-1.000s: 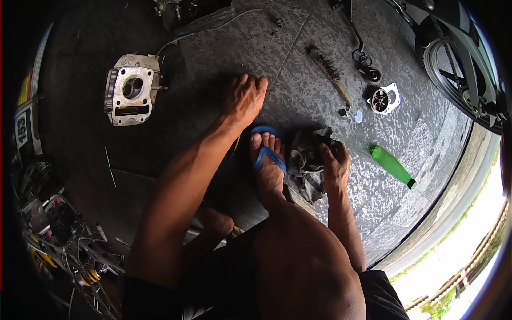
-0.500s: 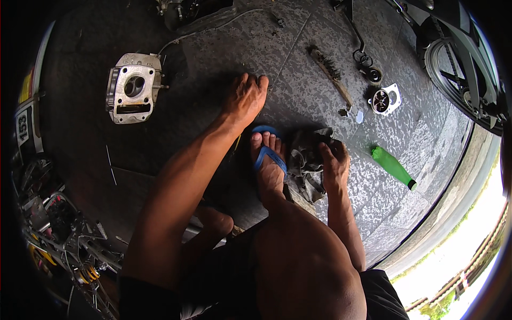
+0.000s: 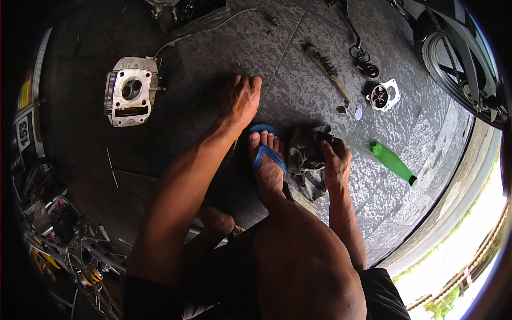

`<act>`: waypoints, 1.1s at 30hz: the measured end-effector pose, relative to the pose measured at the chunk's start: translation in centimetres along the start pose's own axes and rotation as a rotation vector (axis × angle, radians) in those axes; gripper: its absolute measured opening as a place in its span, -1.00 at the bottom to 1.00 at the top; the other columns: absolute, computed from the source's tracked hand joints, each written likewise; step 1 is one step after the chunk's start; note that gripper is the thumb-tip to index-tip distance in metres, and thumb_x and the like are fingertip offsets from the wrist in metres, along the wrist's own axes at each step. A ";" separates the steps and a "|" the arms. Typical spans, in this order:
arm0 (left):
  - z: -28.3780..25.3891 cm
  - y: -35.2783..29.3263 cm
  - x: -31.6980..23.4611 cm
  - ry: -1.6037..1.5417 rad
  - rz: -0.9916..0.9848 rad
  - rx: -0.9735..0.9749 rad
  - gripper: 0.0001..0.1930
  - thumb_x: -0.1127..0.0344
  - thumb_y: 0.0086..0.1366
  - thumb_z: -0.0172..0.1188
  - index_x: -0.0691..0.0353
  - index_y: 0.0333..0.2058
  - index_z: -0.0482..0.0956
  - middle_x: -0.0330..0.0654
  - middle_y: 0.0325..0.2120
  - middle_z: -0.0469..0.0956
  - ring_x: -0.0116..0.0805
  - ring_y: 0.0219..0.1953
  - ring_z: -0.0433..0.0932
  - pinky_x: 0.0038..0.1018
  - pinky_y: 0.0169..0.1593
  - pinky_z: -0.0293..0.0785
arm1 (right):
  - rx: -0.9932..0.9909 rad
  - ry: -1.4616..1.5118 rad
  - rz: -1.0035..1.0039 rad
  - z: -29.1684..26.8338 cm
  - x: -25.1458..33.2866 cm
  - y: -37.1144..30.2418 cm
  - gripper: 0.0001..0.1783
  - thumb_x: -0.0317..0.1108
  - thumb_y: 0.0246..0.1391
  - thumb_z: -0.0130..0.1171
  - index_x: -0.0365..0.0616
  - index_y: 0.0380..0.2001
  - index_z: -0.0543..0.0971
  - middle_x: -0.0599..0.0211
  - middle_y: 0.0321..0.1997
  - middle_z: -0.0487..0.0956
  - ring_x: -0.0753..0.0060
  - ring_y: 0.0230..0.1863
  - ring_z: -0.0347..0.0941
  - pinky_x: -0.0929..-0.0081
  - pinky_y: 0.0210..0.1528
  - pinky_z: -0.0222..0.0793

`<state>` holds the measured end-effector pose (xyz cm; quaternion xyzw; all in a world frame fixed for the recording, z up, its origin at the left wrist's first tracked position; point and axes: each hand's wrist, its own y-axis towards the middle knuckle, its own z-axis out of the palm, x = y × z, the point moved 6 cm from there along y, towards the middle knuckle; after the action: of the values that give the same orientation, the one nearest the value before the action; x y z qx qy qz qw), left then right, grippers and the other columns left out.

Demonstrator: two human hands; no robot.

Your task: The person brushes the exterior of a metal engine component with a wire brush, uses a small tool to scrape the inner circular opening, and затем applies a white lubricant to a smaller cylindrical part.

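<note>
My left hand [image 3: 242, 102] is closed, with its knuckles upward and its fingertips low at the dark floor. Whatever its fingers hold, if anything, is hidden beneath them. A thin yellowish strip [image 3: 235, 143] shows under that wrist. My right hand [image 3: 336, 162] grips the right side of a crumpled dark rag [image 3: 306, 152], which bunches up beside my foot in a blue flip-flop [image 3: 262, 128]. To the left of my left hand, a grey metal cylinder head [image 3: 132, 74] lies on the floor with its ports and bolt holes facing up.
On the right lie a worn brush [image 3: 326, 68], a round part with a white gasket [image 3: 391, 95] and a green bottle [image 3: 392, 161]. A motorcycle wheel [image 3: 445, 64] stands at the far right. Metal machine parts [image 3: 80, 240] crowd the lower left.
My left hand has shifted slightly left, still curled low at the floor. My right hand keeps its grip on the rag, almost unmoved. The whole view has moved a little.
</note>
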<state>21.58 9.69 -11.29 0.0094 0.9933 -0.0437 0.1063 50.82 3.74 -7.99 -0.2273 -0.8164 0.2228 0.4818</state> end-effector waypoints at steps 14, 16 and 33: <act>1.4 0.2 0.5 0.076 -0.004 0.018 -0.89 0.44 0.25 0.18 0.24 -0.25 0.48 0.00 -0.32 0.59 -0.06 -0.13 0.57 -0.26 0.00 0.51 | 0.008 0.025 -0.014 0.2 0.3 0.2 -0.69 -0.22 0.16 0.28 -0.23 -0.45 0.46 0.46 -0.49 0.40 0.58 -0.41 0.21 0.47 -0.34 0.20; 1.3 0.0 0.6 0.003 0.026 -0.091 -0.89 0.40 0.23 0.21 0.23 -0.27 0.52 0.00 -0.31 0.58 -0.02 -0.13 0.57 -0.24 -0.03 0.52 | 0.005 0.043 -0.007 0.2 0.1 0.2 -0.67 -0.21 0.14 0.30 -0.27 -0.44 0.48 0.41 -0.50 0.43 0.54 -0.41 0.24 0.44 -0.33 0.25; 2.4 -8.9 -13.3 -1.327 -0.609 0.656 -0.61 0.08 0.26 0.29 0.23 -0.06 0.67 -0.01 -0.24 0.67 -0.18 -0.21 0.63 -0.27 -0.06 0.52 | 0.122 0.678 0.041 1.0 -1.0 -1.5 -0.82 -0.31 0.32 0.20 -0.23 -0.22 0.56 0.43 -0.30 0.56 0.62 -0.37 0.40 0.60 -0.25 0.36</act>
<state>34.78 0.48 -10.03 -0.2594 0.6184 -0.3573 0.6501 50.10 1.83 -8.23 -0.2755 -0.5904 0.1924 0.7338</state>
